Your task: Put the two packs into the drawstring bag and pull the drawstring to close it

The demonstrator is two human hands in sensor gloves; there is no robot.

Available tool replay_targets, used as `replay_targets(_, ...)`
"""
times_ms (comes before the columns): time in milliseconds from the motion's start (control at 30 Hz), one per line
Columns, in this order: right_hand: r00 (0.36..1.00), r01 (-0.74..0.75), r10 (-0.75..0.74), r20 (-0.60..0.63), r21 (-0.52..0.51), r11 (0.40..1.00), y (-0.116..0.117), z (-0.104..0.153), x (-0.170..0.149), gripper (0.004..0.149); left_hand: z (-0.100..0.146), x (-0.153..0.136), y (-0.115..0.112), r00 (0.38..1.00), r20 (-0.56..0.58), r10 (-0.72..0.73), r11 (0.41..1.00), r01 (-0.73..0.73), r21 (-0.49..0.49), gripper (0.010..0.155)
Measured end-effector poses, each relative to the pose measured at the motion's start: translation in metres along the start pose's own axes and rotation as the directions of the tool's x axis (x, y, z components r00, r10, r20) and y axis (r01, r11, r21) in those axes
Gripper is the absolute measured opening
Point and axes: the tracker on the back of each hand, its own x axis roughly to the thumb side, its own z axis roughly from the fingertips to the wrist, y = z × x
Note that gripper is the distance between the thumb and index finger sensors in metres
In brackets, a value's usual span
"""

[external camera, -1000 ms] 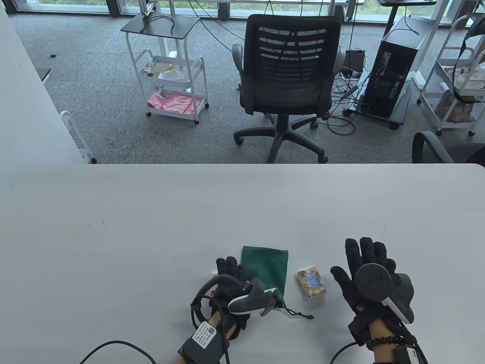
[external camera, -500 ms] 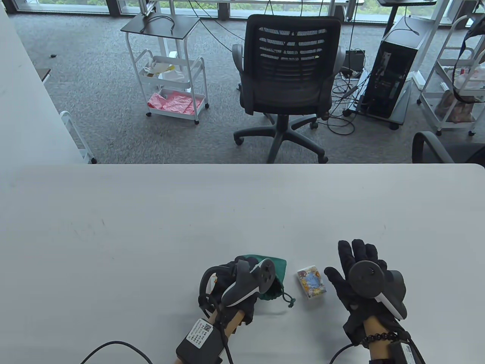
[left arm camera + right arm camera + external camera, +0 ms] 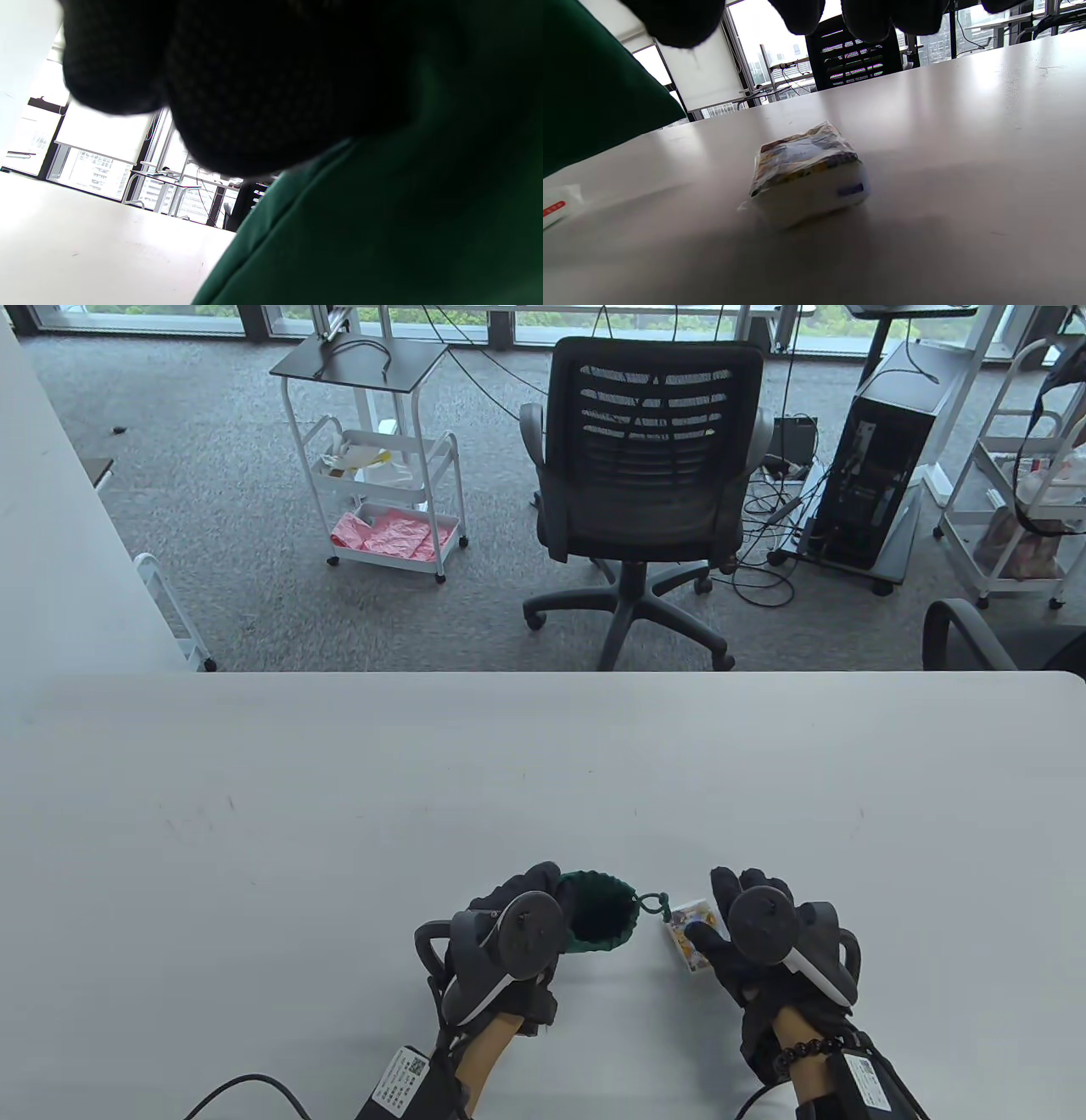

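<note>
Loading step, first pack. The left hand (image 3: 509, 937) grips the green drawstring bag (image 3: 599, 909) upright, mouth open, on the worktop (image 3: 339, 814). The right hand (image 3: 747, 933), fingers loosely spread, hovers over the printed pack (image 3: 808, 169); next, pinch and lift it.

Left wrist view is nearly all blocked: dark gloved fingers (image 3: 254, 84) and green bag (image 3: 382, 233) cloth fill it, both out of focus. Table view: the tracker covers most of the right hand (image 3: 747, 959) and half the printed pack (image 3: 691, 929). Second pack (image 3: 555, 207) is cut off at the right wrist view's left edge. Bag interior is too dark to read.
</note>
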Motion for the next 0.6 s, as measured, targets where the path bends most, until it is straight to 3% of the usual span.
replay_targets(600, 0.980, -0.195, 0.199, -0.001, 0.194, 0.961, 0.043, -0.008, 0.013, 0.076, -0.001, -0.004, -0.003, 0.996, -0.033, 0.077, 0.997, -0.078, -0.027, 0.044)
